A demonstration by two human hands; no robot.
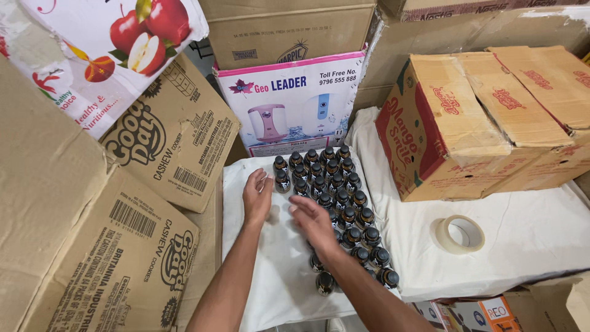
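Observation:
Several small dark bottles (337,184) with black caps stand in rows on a white cloth (276,276). My left hand (257,195) hovers flat over the cloth, just left of the rows, fingers apart and holding nothing. My right hand (313,222) reaches over the middle of the rows, fingers spread, palm down, close to or touching the bottle caps. My right forearm hides some of the nearer bottles.
A roll of clear tape (459,234) lies on the cloth at right. A red and tan carton (442,129) stands behind it. A white and pink box (295,104) stands upright behind the bottles. Brown cookie cartons (153,184) lean at left.

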